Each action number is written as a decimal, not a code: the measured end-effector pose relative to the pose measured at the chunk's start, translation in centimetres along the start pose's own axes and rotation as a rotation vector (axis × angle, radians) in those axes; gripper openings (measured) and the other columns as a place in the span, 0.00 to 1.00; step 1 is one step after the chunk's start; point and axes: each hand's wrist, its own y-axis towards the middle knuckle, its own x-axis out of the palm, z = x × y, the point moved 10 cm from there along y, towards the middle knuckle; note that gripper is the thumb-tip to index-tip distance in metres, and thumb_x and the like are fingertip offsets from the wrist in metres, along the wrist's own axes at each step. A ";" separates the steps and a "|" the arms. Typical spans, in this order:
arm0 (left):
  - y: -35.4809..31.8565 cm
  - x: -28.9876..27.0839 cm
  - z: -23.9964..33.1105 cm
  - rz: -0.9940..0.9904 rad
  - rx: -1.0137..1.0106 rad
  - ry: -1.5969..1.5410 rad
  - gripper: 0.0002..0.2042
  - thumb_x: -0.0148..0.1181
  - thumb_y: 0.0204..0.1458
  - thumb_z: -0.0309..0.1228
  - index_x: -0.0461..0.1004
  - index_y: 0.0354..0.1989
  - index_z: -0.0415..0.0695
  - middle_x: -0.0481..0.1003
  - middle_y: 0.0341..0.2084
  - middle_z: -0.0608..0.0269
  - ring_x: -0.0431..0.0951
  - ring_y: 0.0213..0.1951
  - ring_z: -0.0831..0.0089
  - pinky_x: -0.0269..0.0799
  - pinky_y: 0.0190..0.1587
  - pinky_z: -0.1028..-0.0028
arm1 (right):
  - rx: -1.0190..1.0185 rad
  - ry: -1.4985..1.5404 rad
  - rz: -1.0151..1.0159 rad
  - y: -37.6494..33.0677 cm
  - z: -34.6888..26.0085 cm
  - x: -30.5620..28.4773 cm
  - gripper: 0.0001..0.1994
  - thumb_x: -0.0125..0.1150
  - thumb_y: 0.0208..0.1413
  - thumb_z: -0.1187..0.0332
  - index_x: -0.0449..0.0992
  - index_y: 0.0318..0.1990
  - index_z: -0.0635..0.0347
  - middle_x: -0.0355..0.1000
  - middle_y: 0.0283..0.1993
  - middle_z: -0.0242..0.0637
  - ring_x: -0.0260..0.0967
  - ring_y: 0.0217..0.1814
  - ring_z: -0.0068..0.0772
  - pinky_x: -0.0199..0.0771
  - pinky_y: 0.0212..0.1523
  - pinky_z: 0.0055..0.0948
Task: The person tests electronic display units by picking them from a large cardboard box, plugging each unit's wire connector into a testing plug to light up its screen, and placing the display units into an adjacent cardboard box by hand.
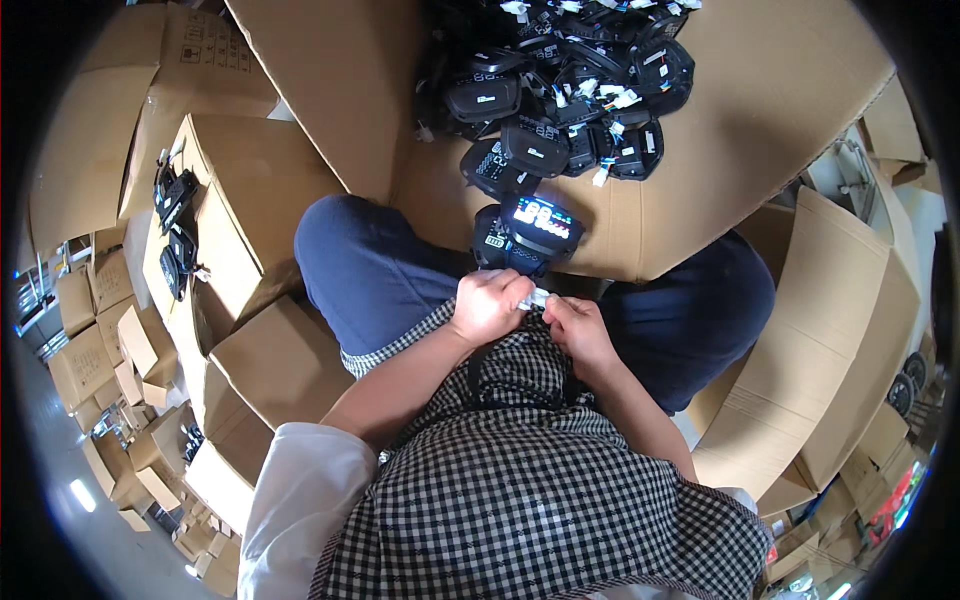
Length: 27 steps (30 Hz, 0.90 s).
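Two-handed, holds a white plug low over the lap, left hand and right hand almost touching. With the left, grips its one end narrowly, fingers curled into a loose fist, back of the hand up. With the right, pinches the other end between thumb and bent forefinger, remaining fingers folded in. Cannot tell the plug's full shape, nor whether a second part meets it under the fingers. Just beyond the hands, has a lit display, black-cased, glowing with white, blue and reddish marks; on its left, partly overlapped by it, a dark display. Sits with knees spread and bent, in blue trousers, checked apron and white sleeves. Faces a big open carton, with a pile of black displays heaped inside, some face up, some back up, small white plugs and thin wires strewn among them. To the left, has another carton, with a few more displays alongside. To the right, has a tall carton with raised flaps. Farther out on the left, has many stacked cartons near grey floor.
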 end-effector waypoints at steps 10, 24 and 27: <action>-1.4 5.1 -2.1 -0.474 -0.191 0.090 0.12 0.66 0.41 0.39 0.71 0.23 0.46 0.76 0.21 0.55 0.77 0.24 0.55 0.72 0.25 0.60 | 0.017 -0.504 0.001 1.9 1.7 -1.2 0.17 0.56 0.57 0.58 0.74 0.24 0.63 0.67 0.19 0.32 0.61 0.20 0.22 0.61 0.23 0.26; 2.2 -6.0 1.1 0.345 -0.026 -0.101 0.09 0.71 0.40 0.32 0.78 0.29 0.47 0.75 0.24 0.67 0.73 0.38 0.65 0.66 0.42 0.67 | -0.418 -0.872 0.994 15.6 -14.3 -12.8 0.17 0.51 0.54 0.54 0.80 0.35 0.55 0.75 0.38 0.52 0.73 0.43 0.53 0.72 0.46 0.43; 1.9 -6.3 1.9 0.317 0.034 -0.274 0.10 0.70 0.41 0.28 0.75 0.31 0.42 0.75 0.25 0.61 0.75 0.33 0.63 0.70 0.39 0.66 | -0.368 -0.826 1.019 14.5 -14.8 -11.9 0.16 0.52 0.54 0.55 0.81 0.35 0.55 0.74 0.43 0.49 0.71 0.47 0.51 0.70 0.49 0.42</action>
